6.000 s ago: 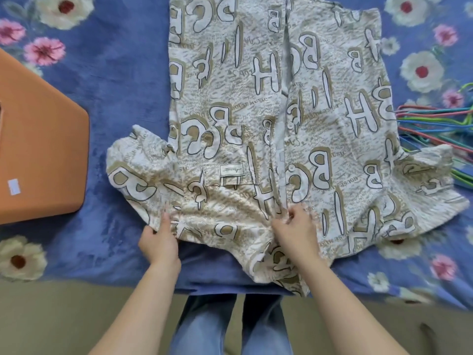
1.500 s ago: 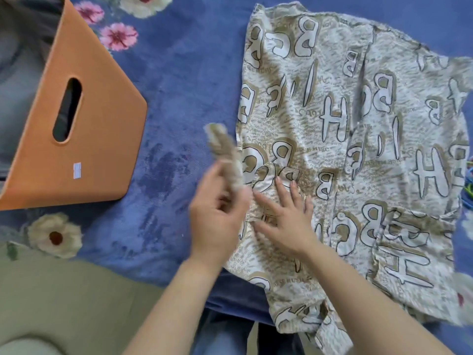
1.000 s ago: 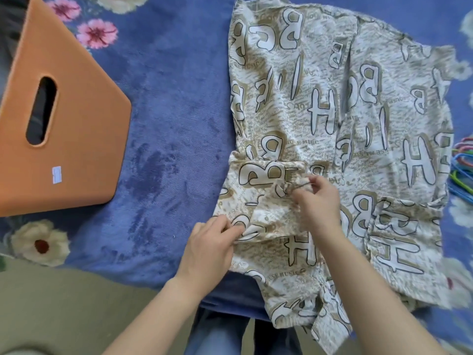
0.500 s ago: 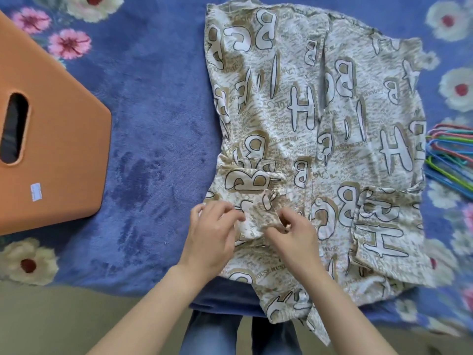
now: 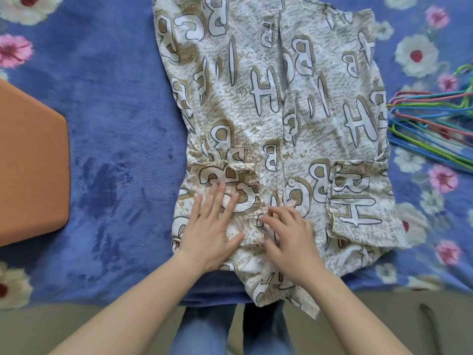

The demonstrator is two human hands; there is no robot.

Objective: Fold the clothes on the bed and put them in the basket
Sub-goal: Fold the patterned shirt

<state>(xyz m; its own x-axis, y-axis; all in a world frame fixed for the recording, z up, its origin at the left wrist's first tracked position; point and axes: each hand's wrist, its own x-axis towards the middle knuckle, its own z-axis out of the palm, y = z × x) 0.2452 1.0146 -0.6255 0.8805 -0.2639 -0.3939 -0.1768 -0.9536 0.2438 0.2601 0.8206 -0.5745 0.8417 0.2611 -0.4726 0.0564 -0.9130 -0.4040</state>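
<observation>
The beige-and-white shirt printed with big letters point(image 5: 268, 111) lies spread on the blue flowered bed cover point(image 5: 115, 124). Half a second ago its left sleeve point(image 5: 227, 175) was pinched up. Now this sleeve lies folded inward, and the left hand point(image 5: 210, 231) presses it flat with straight fingers. The right hand point(image 5: 289, 234) seems only to rest beside, fingers loose. Both sleeves look done; the orange basket point(image 5: 30, 162) waits well apart, on the left.

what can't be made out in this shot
Head view:
The basket is cut off by the left edge; its opening and contents unseen.
The shirt loses its far end at the top edge.
The hangers run off the right edge, count unclear.
The left hand and right hand cover the fabric beneath.
</observation>
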